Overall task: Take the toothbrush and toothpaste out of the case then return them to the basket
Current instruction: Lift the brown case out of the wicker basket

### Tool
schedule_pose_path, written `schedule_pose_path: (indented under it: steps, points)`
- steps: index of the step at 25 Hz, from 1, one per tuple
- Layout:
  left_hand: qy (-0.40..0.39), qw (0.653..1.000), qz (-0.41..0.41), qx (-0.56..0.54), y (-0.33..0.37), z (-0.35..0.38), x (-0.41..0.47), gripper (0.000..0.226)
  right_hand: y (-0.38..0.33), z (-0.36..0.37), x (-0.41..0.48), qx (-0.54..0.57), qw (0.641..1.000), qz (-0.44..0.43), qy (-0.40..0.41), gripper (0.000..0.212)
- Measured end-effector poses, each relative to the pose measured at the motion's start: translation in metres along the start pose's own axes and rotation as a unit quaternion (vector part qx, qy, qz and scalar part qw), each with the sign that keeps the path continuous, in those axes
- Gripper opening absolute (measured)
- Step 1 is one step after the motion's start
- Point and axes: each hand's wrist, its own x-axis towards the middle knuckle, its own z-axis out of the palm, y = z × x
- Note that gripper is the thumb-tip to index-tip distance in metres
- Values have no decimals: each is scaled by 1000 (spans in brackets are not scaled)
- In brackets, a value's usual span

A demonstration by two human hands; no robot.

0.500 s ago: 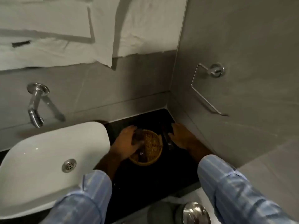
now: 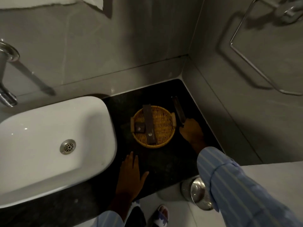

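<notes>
A round woven basket [image 2: 161, 128] sits on the black counter [image 2: 164, 163] in the corner. Inside it lie a long dark box [image 2: 149, 124] and a small dark square box [image 2: 139, 128] at its left side. Just right of the basket, my right hand [image 2: 191, 130] grips the near end of a long dark case [image 2: 178, 110] that lies on the counter and points toward the back wall. My left hand [image 2: 131, 175] rests flat on the counter in front of the basket, fingers spread, holding nothing. I cannot see a toothbrush or toothpaste outside the boxes.
A white sink [image 2: 49, 141] fills the left side, with a chrome tap [image 2: 6, 66] on the wall above it. A chrome towel ring [image 2: 255, 51] hangs on the right wall. Below the counter edge stands a metal bin [image 2: 197, 193], and a slippered foot [image 2: 161, 216].
My left hand has drawn back from the basket and lies flat on the counter. The boxes in the basket are now uncovered. The view has tilted down and closer.
</notes>
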Motion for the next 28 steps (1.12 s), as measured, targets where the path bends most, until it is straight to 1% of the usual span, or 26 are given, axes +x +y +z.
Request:
schedule_pose_path:
  steps: [1, 3, 6, 9, 12, 15, 17, 20, 22, 24, 26, 28]
  points:
    - [-3, 1000, 12, 29, -4, 5, 0, 87, 1, 7, 4, 0, 1000, 8, 18, 34]
    - [22, 996, 41, 70, -8, 11, -3, 84, 3, 15, 8, 7, 999, 17, 34, 28]
    - [42, 994, 57, 88, -11, 13, -2, 84, 11, 13, 11, 48, 997, 48, 37, 21]
    - [33, 994, 50, 96, -10, 9, -2, 84, 19, 2, 6, 62, 995, 70, 41, 20]
    - [31, 996, 64, 56, -3, -5, -5, 84, 24, -16, -4, 34, 997, 58, 44, 23]
    - [54, 990, 132, 7, 10, -32, -3, 82, 18, -44, -16, 19, 998, 43, 48, 28]
    - [97, 979, 180, -18, 22, -63, 2, 80, 7, -66, -28, 26, 998, 32, 57, 31]
    - [146, 966, 205, -56, 45, -129, 16, 81, -16, -96, -54, 37, 997, -11, 67, 28]
    - [171, 961, 201, -79, 62, -178, 20, 81, -30, -116, -78, 45, 995, -38, 84, 24]
    - [189, 958, 183, -115, 77, -225, 24, 81, -43, -134, -97, 67, 989, -64, 119, 21]
    - [195, 951, 167, -173, 90, -269, 23, 81, -53, -154, -115, 67, 981, -100, 153, 23]
    - [183, 937, 155, -252, 105, -310, 20, 77, -64, -174, -129, 58, 977, -128, 158, 26]
